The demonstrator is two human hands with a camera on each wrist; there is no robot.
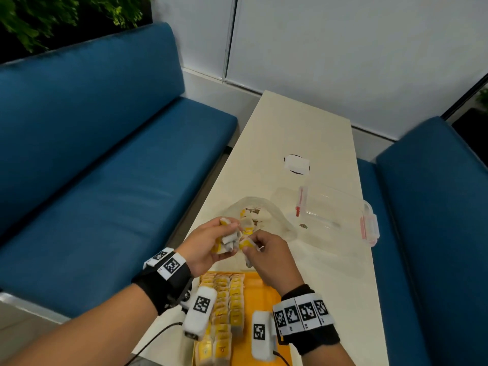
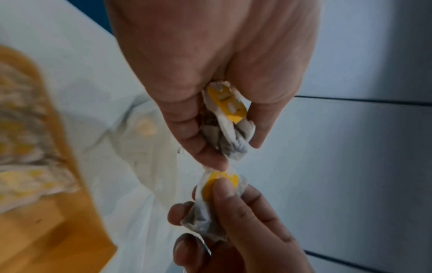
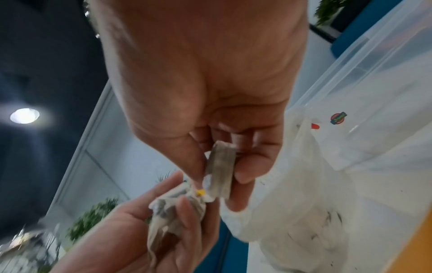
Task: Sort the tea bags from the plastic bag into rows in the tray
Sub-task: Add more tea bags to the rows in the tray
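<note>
My left hand grips a bunch of tea bags, white paper with yellow tags. My right hand pinches a single tea bag between thumb and fingers, right against the bunch. Both hands hover above the far end of the yellow tray, which holds several tea bags laid in rows along its left side. The clear plastic bag lies crumpled on the table just beyond my hands, with a few tea bags showing inside.
A clear lidded plastic box with pink clips stands right of the bag. A round white cap sits farther back on the cream table. Blue benches flank the table on both sides.
</note>
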